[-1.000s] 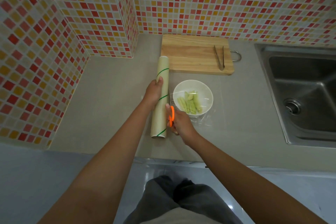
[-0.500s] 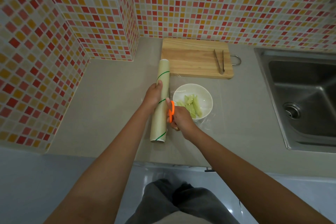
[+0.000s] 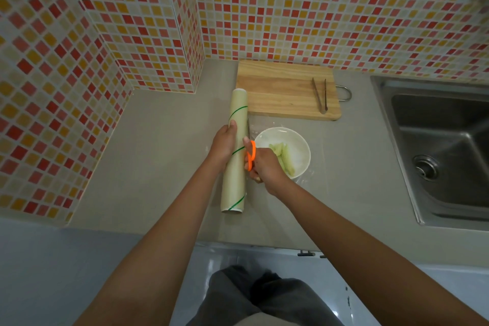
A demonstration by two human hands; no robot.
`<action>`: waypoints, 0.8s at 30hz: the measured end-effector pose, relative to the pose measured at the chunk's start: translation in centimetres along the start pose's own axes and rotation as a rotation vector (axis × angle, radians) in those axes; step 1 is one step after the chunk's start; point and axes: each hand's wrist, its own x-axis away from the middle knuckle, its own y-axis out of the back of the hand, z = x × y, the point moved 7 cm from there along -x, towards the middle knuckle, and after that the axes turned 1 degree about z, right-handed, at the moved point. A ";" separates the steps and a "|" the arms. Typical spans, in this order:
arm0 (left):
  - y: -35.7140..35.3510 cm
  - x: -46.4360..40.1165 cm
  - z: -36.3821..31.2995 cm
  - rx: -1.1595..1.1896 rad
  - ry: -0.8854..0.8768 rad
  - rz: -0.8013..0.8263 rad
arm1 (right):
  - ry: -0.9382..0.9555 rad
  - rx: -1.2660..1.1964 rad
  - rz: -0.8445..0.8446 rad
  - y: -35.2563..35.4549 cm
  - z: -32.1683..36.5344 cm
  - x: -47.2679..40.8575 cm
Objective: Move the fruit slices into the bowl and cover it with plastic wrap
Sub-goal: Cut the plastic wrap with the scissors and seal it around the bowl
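A white bowl [image 3: 296,143] with pale green fruit slices [image 3: 284,156] stands on the grey counter, and clear plastic wrap [image 3: 308,176] lies over and around it. Left of the bowl lies a long roll of plastic wrap [image 3: 236,180] with green stripes. My left hand [image 3: 225,145] grips the roll's middle. My right hand [image 3: 264,164] holds orange-handled scissors [image 3: 251,153] between roll and bowl, blades pointing away from me along the roll's right side.
A wooden cutting board [image 3: 285,90] with metal tongs [image 3: 320,98] lies behind the bowl against the tiled wall. A steel sink [image 3: 447,151] is sunk into the counter at the right. The counter's front edge [image 3: 238,242] runs below the roll.
My right hand has pushed the scissors farther away from me along the roll's right side. The left hand stays on the roll. The camera has tilted up a little.
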 end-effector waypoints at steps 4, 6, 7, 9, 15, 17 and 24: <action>0.0 0.3 -0.2 0.000 -0.023 0.005 | -0.011 0.010 -0.014 0.3 0.6 -0.3; -0.1 0.4 -0.1 0.013 -0.026 0.003 | -0.009 -0.003 -0.014 0.4 0.8 -0.5; 0.0 0.4 -0.1 0.022 -0.030 0.000 | -0.013 -0.011 -0.015 0.4 0.9 -0.6; 0.0 0.4 -0.2 0.029 -0.047 -0.005 | -0.025 -0.032 -0.018 0.4 0.9 -0.7; -0.1 0.7 0.0 0.056 -0.043 0.020 | -0.024 -0.073 -0.015 0.9 1.4 -1.4; -0.2 0.8 0.1 0.072 -0.046 0.026 | -0.016 -0.033 -0.026 0.9 1.7 -1.5; -0.1 0.9 0.3 0.096 -0.043 0.027 | 0.000 0.010 -0.036 1.4 2.7 -2.3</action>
